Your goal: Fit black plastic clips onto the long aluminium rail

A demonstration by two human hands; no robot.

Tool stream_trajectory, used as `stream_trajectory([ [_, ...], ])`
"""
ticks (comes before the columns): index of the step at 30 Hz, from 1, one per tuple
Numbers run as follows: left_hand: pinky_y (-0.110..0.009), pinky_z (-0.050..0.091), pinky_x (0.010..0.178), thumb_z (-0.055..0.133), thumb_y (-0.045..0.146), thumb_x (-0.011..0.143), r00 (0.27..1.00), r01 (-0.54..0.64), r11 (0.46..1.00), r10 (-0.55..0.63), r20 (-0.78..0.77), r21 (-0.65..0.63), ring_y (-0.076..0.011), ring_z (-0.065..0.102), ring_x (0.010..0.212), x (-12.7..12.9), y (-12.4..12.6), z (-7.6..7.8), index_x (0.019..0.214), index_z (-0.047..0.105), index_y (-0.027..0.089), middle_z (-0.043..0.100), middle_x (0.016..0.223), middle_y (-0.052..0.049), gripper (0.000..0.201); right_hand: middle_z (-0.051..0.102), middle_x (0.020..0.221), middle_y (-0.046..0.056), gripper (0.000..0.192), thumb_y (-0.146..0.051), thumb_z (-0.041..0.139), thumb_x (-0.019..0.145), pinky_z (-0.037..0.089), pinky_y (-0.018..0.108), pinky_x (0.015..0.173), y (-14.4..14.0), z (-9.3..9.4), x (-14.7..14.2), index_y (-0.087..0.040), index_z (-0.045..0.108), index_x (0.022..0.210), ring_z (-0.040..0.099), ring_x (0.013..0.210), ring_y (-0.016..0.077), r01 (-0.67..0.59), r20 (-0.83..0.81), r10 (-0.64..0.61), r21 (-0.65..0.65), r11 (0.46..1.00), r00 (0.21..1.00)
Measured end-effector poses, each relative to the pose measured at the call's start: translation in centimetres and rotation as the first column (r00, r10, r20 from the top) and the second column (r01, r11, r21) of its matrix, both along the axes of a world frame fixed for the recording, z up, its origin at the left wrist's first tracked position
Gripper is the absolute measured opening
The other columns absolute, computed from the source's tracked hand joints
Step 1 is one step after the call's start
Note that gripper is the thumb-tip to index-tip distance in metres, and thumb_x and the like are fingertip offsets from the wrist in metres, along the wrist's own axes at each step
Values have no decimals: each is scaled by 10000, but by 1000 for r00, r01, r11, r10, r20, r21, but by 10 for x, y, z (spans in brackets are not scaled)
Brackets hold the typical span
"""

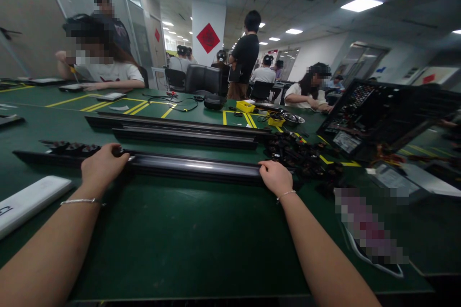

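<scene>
A long black rail [194, 165] with a shiny grey face lies crosswise in front of me on the green table [190, 244]. My left hand [103, 168] is closed with curled fingers on its left part. The right end is gripped by my right hand [277, 177], its fingertips bent over the upper edge. Just behind my left hand is a row of small black parts [68, 146], their kind unclear. Two similar bars, a longer dark rail [180, 124] and a shorter dark rail [187, 138], lie parallel behind the one I hold.
A heap of small black parts [293, 151] sits beyond my right hand. An open computer case [374, 115] stands at the right, near a phone-like object [367, 230] with a white cable. A white box [32, 201] lies at left. Co-workers [104, 67] sit across the table.
</scene>
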State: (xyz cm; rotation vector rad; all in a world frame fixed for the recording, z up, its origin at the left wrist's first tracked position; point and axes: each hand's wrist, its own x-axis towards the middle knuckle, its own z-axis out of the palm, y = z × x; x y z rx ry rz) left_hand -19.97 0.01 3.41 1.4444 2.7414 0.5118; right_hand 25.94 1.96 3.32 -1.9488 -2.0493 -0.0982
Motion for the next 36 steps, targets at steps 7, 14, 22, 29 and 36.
stream_trajectory([
  [7,-402,439,844,411,574,754,1000,23,1000,-23,20,17,-308,565,1054,8,-2,4,1219,476,202,613,1152,-121,599,654,1084,-19,363,-260,369,822,417,276,847,1,-1,0,-262,684,1002,563,993,176,7,3,-7,0,1000,1000],
  [14,-402,452,817,417,583,756,999,39,999,-39,18,-1,-306,573,1041,14,-2,7,1249,457,212,619,1144,-120,618,655,1083,-13,373,-259,363,817,427,286,841,1,-1,0,-257,683,1008,566,990,182,0,10,0,-1,1000,1000],
  [22,-401,447,832,431,594,748,993,106,994,-107,42,39,-307,568,1051,15,2,0,1259,433,246,604,1184,-92,619,653,1086,-8,379,-238,369,800,427,283,846,1,-1,0,-252,685,1009,567,986,182,3,13,-3,7,1000,1000],
  [29,-394,458,802,425,613,741,994,105,995,-105,31,2,-315,575,1039,21,0,5,1261,456,268,618,1165,-93,625,653,1083,-11,377,-242,368,801,426,285,841,1,-1,0,-256,682,1010,565,987,180,3,10,-3,3,1000,1000],
  [36,-385,459,781,424,639,737,986,164,986,-164,41,-10,-319,581,1021,27,0,5,1268,458,260,620,1160,-101,653,652,1088,-10,375,-247,369,808,427,274,839,0,1,0,-255,684,1011,566,990,177,9,3,-9,-4,1000,1000],
])
